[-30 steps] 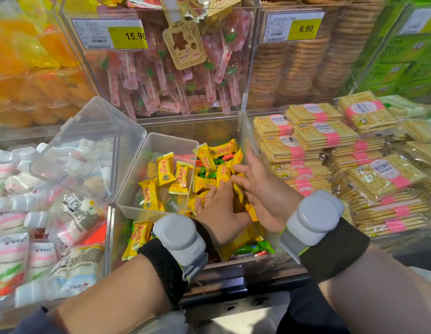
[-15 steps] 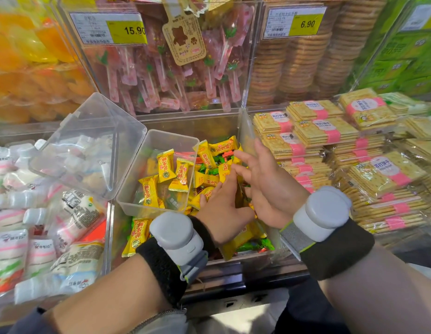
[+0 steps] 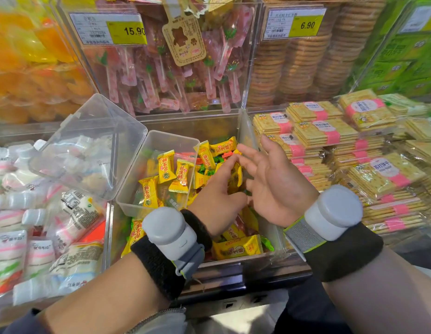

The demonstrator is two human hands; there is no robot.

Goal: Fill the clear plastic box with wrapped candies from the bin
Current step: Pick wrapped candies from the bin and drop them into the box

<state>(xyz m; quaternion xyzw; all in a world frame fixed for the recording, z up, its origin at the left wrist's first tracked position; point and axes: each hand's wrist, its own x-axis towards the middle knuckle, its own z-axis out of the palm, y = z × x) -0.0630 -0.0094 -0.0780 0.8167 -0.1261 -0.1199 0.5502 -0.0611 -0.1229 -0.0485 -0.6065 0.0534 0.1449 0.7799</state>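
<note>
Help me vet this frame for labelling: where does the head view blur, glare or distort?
Head view: centre sharp, print on the yellow wrapped candies legible; orange packets top left and green boxes top right smeared soft; pale sheen on the open lid of the clear plastic box; wide-angle lens tilts the acrylic divider outward; lighting even, no hard shadows.

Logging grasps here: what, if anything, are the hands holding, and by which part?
The right hand is spread open and empty. The left hand shows only its back; whether it grips the yellow candies beside it cannot be told.
</note>
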